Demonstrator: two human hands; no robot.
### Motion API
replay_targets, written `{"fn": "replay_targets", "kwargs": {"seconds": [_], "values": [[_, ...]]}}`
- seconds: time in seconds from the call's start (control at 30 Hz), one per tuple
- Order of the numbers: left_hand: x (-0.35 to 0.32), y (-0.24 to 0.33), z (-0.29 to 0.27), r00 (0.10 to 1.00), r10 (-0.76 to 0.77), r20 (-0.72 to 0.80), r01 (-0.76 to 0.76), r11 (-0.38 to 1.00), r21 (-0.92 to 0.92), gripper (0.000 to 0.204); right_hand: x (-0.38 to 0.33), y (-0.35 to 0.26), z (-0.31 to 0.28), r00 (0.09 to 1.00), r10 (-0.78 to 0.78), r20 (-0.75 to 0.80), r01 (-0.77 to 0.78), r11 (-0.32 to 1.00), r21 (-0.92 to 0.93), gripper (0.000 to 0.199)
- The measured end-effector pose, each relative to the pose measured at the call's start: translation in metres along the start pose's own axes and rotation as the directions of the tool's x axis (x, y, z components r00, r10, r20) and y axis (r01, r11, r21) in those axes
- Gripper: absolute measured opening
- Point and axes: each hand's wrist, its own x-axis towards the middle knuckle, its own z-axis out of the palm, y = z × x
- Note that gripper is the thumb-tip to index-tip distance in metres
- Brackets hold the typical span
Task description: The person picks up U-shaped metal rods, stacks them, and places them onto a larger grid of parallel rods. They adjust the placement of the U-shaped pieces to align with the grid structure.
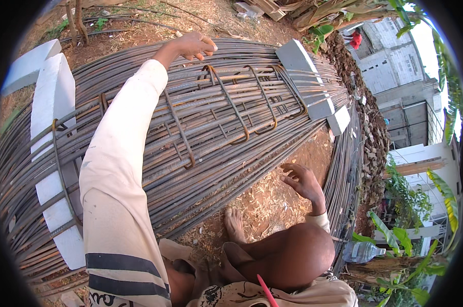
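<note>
My left hand (194, 47) hangs over the far side of a cage of steel reinforcing bars (206, 115), its fingers loosely bent and apart. I can make out nothing in its grasp. Bent square stirrups (235, 105) ring the long bars at intervals. Beneath the cage lies a broad stack of loose rebar (190, 197). My right hand (303, 182) is in the air beside my bent knee, fingers curved and spread, holding nothing visible. A slim red pointed object (266, 290) lies across my lap; its kind is unclear.
Pale blocks (55, 153) cross the bars at the left, with another block (304, 71) at the right. More rods (344, 169) run along the right side. A plastic bottle (362, 251) lies near banana leaves. Another person in red (355, 40) is far off by buildings.
</note>
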Motion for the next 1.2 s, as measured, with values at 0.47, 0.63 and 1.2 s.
{"fn": "replay_targets", "kwargs": {"seconds": [0.47,0.63,1.2], "values": [[0.144,0.093,0.077,0.971,-0.237,-0.017,0.232,0.933,0.273,0.074,0.204,0.253,-0.022,0.825,0.244,-0.509,0.298,0.577,0.76,0.048],[0.257,0.088,0.14,0.889,-0.426,0.167,0.35,0.868,0.352,0.104,0.273,0.286,0.012,0.917,0.109,-0.384,0.326,0.354,0.877,0.052],[0.321,0.076,0.173,0.807,-0.412,0.423,0.35,0.911,0.218,0.115,0.305,0.255,0.013,0.71,0.418,-0.566,0.519,0.232,0.823,0.071]]}}
